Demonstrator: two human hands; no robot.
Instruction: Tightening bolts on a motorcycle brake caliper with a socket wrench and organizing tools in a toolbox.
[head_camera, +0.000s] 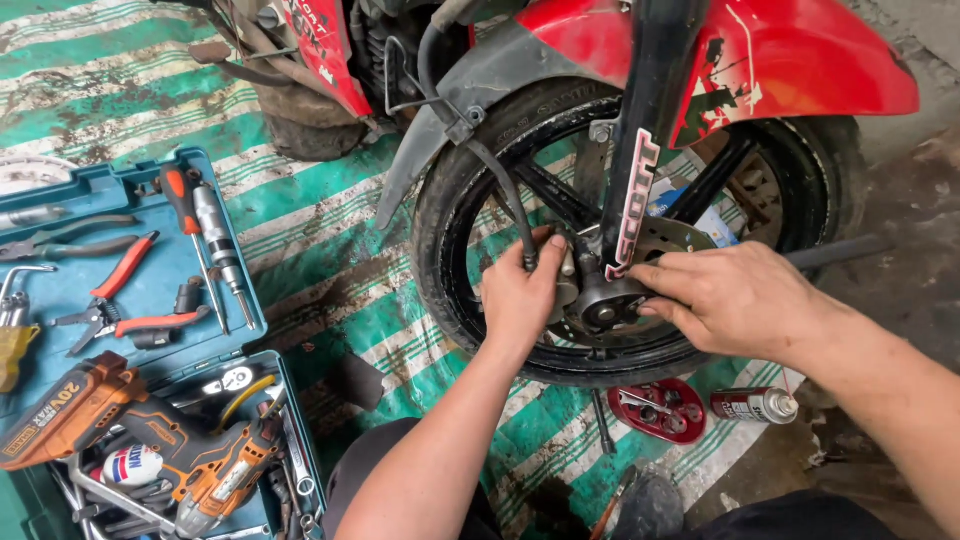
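Beside the toolbox (60, 195), hands (520, 295) (735, 295) flank the hub (600, 300).

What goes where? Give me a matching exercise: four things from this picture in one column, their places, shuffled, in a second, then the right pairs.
Things:
1. left hand
2. right hand
3. spray can
4. red-handled pliers

Places:
A. lying on the striped mat under the wheel
B. in the lid of the blue tool case
C. at the black cable beside the hub
D. on the hub, from the disc side

Pairs: 1-C, 2-D, 3-A, 4-B
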